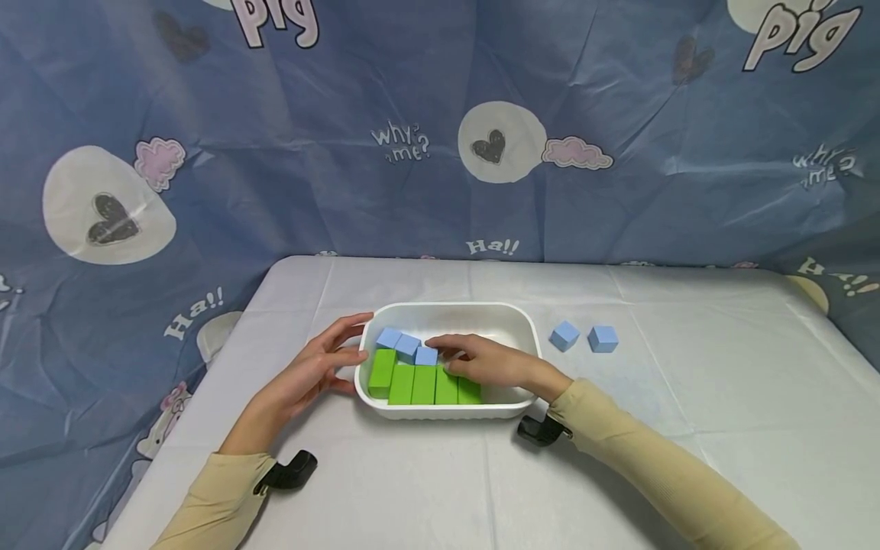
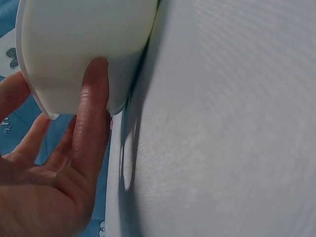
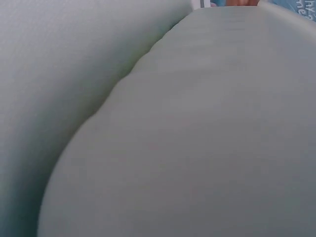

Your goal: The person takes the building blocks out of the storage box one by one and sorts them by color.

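Note:
A white oblong container [image 1: 457, 412] stands on the table. My left hand [image 1: 309, 373] rests at its left end, fingers spread over the rim and outer wall. In the left wrist view, one straight finger [image 2: 91, 108] lies along the container's wall [image 2: 79, 44]. My right hand [image 1: 484, 360] reaches inside, its bent fingers and thumb around the back and right of the nearest blue cube [image 1: 426, 357]. Two more blue cubes [image 1: 399, 344] sit to that cube's left. Several green blocks [image 1: 412, 386] line the container's front side. The right wrist view shows mostly outer wall [image 3: 173, 138].
Two loose blue cubes, one tilted in view [image 1: 564, 336] and one farther right [image 1: 603, 339], lie on the white-covered table [image 1: 687, 367] right of the container. A blue printed cloth [image 1: 344, 206] hangs behind the table. A black wrist camera [image 1: 290, 471] sits below the left hand.

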The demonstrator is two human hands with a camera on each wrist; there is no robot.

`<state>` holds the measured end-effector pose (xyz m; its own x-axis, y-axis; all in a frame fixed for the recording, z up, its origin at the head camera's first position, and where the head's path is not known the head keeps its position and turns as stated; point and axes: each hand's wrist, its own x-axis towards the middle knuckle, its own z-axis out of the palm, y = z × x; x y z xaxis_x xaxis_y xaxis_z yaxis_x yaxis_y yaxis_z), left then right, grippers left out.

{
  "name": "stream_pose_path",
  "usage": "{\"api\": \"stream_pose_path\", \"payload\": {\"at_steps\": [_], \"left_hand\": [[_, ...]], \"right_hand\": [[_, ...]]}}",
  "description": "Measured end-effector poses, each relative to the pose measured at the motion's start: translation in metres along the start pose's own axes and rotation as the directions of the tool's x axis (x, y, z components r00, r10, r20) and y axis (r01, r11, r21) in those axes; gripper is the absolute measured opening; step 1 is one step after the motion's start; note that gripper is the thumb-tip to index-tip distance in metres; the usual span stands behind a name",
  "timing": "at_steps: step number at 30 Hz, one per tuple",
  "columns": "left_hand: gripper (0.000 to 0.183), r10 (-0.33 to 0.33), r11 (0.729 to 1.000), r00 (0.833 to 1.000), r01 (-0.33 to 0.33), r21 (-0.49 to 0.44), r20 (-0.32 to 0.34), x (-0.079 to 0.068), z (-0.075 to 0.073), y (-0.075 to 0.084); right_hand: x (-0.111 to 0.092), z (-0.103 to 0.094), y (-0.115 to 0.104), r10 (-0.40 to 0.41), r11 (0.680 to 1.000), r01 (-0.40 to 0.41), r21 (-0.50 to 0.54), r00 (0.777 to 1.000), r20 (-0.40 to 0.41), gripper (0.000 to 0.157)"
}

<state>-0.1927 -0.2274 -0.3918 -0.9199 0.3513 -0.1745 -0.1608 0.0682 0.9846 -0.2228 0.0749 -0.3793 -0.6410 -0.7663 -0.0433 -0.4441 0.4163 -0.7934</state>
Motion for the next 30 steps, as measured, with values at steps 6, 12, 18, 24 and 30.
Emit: {"api": "stream_pose_path", "payload": {"at_steps": [6, 12, 18, 24, 30], "left_hand": [[0.064, 0.002, 1.0, 1.0, -0.002, 0.0, 0.004, -0.0005, 0.0002, -0.0006], [0.064, 0.007, 1.0, 1.0, -0.007, 0.003, 0.004, -0.0009, 0.0001, 0.0], [0.064, 0.001, 1.0, 1.0, -0.001, 0.001, 0.002, -0.0002, -0.0004, -0.0013], [0.064, -0.003, 1.0, 1.0, 0.003, 0.009, -0.002, -0.0003, 0.0, -0.001], [0.064, -0.002, 1.0, 1.0, 0.002, 0.007, -0.004, -0.0003, 0.0006, 0.0]], "right_hand": [[0.0002, 0.0, -0.0008, 0.045, 0.999, -0.045, -0.023, 0.999, -0.01, 0.048], [0.0023, -0.0008, 0.0004, 0.058, 0.998, -0.057, 0.041, 0.998, -0.027, 0.044], [0.0014, -0.0002, 0.0027, 0.055, 0.995, -0.052, 0.086, 0.998, -0.024, 0.044], [0.0001, 0.0002, 0.0018, 0.053, 0.997, -0.053, 0.051, 0.999, -0.005, 0.048], [0.0009, -0.0006, 0.0027, 0.045, 0.998, -0.046, -0.032, 0.999, -0.024, 0.047]]}}
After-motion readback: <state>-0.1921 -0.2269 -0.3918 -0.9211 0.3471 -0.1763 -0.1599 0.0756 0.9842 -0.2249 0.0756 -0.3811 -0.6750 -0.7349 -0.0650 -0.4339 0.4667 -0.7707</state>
